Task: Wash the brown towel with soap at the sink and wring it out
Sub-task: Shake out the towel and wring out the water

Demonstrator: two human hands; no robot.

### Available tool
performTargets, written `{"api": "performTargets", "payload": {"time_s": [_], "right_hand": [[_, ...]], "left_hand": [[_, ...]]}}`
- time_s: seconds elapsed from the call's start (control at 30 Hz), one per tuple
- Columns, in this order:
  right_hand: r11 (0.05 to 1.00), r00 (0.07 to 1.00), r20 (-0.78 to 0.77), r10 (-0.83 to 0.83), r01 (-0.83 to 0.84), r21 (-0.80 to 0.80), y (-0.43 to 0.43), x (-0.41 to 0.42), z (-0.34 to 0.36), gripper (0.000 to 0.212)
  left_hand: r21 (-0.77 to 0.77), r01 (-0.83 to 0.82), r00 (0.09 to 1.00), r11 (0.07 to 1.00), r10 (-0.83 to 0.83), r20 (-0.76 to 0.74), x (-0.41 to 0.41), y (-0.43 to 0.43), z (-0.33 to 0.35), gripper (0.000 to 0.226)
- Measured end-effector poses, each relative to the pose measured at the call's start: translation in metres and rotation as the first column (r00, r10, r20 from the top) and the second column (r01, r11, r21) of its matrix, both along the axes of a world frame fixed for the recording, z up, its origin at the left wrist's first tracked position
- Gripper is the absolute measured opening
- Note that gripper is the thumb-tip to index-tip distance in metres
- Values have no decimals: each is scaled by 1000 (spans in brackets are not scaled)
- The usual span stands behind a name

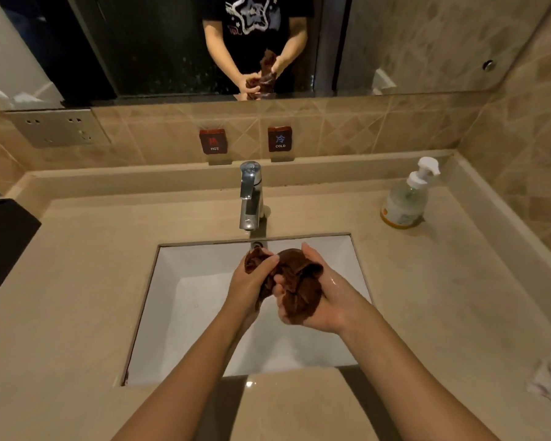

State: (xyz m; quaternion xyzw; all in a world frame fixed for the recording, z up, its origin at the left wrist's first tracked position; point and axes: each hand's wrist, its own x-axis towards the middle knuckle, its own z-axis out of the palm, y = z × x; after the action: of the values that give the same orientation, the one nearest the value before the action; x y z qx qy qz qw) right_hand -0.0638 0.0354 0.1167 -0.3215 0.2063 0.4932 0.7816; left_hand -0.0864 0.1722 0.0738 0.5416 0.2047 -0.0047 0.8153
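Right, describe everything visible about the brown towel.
The brown towel is a small dark reddish-brown cloth, soft and wet-looking, bunched into a crumpled wad with deep folds. It is held over the white sink, in front of the faucet. The left hand grips its left end; the right hand cups and grips the bulk.

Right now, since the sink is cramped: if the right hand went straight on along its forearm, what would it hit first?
Probably the left hand, which grips the same towel just ahead of the right hand; beyond it stands the tap, though depth is unclear.
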Motion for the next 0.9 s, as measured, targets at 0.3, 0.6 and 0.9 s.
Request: {"api": "performTargets", "payload": {"time_s": [0.3, 0.6, 0.9], "right_hand": [[833, 502, 742, 444, 75, -549, -38, -15, 25, 62], [787, -507, 603, 616, 411, -459, -31, 18, 62, 51], [917, 631, 692, -351, 380, 118, 2, 29, 46, 16]], "left_hand": [[150, -56, 970, 987, 89, -225, 4, 3, 26, 16], [-3, 438, 867, 899, -423, -265, -2, -6, 76, 20], [73, 38, 987, 997, -27, -156, -11, -21, 59, 19]]}}
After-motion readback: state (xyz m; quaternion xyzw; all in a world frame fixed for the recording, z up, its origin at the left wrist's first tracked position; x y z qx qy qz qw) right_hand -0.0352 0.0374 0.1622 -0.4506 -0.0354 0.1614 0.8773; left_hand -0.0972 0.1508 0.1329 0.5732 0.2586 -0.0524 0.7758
